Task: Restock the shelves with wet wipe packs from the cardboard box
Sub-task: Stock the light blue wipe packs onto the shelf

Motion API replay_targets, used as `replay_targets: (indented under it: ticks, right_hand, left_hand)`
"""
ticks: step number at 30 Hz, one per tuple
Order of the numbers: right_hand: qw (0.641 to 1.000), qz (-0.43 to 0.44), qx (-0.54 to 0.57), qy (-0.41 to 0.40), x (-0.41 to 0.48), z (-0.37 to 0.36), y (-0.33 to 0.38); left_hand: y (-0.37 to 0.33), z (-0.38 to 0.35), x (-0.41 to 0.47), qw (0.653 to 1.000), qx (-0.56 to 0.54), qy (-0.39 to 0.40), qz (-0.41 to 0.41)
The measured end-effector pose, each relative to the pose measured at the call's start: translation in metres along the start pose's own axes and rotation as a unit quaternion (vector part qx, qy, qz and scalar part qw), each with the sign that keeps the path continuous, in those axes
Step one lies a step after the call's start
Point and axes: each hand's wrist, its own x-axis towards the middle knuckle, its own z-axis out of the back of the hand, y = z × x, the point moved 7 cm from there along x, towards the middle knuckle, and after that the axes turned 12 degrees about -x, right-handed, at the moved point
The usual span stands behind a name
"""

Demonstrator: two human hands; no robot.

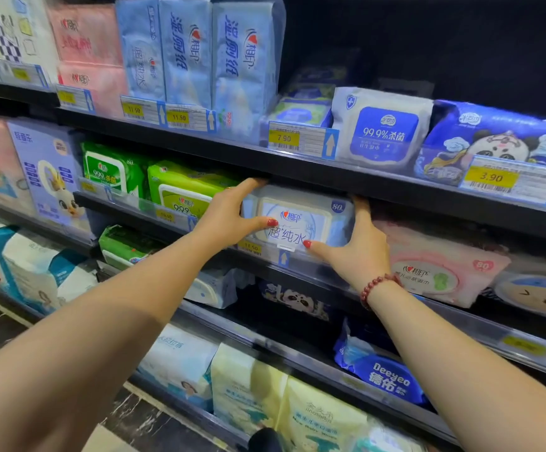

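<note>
Both hands on one pack

Left hand and right hand clasp the pale blue soft-plastic wet wipe pack, just beside the green packs.

Bright even store light, dark top right, soft blur, wide-angle edge bending.

Pale blue wipe pack; green packs; pink pack.
</note>
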Motion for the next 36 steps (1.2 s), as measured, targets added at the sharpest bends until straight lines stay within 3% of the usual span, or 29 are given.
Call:
replay_targets:
  ticks: [11,18,28,36]
  right_hand:
    - [0.998,-0.003,0.03,-0.047,0.0,-0.008,-0.008]
    - [0.996,-0.025,0.074,-0.054,0.005,-0.011,-0.011]
    - [0.993,-0.027,0.09,-0.073,0.014,-0.014,-0.016]
    - [0.997,0.003,0.067,-0.04,0.014,-0.022,-0.015]
  left_hand:
    - [0.003,-0.004,0.004,0.997,0.058,-0.042,-0.029]
    - [-0.002,-0.004,0.009,0.995,0.094,-0.026,0.003]
    - [0.004,-0.007,0.02,0.997,0.066,-0.027,-0.01]
    - [0.005,-0.006,0.005,0.997,0.066,-0.021,-0.015]
